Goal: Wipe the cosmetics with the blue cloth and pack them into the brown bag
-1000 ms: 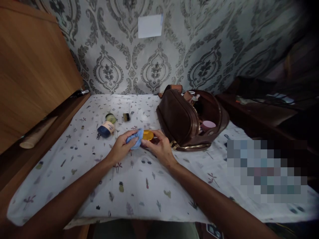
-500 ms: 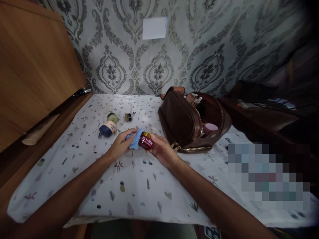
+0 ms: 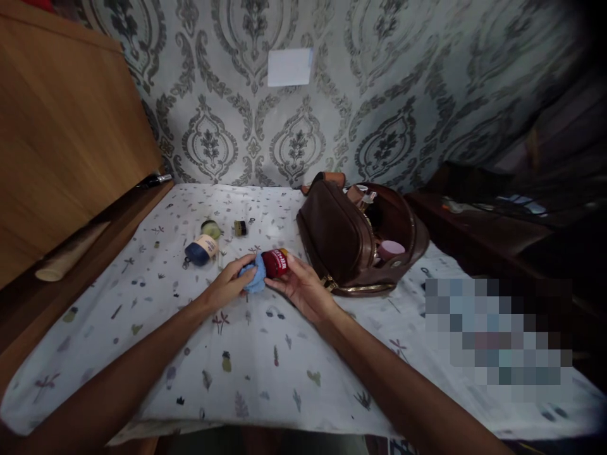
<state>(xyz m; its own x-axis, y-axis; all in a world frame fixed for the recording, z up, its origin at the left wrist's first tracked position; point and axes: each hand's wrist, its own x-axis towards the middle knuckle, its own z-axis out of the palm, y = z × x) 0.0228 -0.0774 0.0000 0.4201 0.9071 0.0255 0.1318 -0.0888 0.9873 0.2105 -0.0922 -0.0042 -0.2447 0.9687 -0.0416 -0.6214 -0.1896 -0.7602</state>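
A small dark red jar (image 3: 274, 265) with white lettering and a gold lid is gripped by my right hand (image 3: 303, 285), its fingers round the lid end. My left hand (image 3: 232, 281) is closed on a crumpled blue cloth (image 3: 255, 275), which presses against the jar's other end. Both hands are just above the patterned white tablecloth. Beyond my left hand lie a blue jar with a cream label (image 3: 201, 249), a green round container (image 3: 210, 229) and a tiny dark-lidded jar (image 3: 241, 228).
An unzipped brown bag (image 3: 351, 237) stands right of my hands, with a pink-lidded container (image 3: 391, 249) and other items inside. A wooden cabinet (image 3: 71, 139) borders the left side. Patterned wallpaper with a white card (image 3: 289, 67) rises behind. A pixelated patch covers the right side.
The red jar has turned in my right hand, so its lettering now tilts differently. My left hand with the cloth has shifted down around the jar's end. The whole view has shifted slightly.
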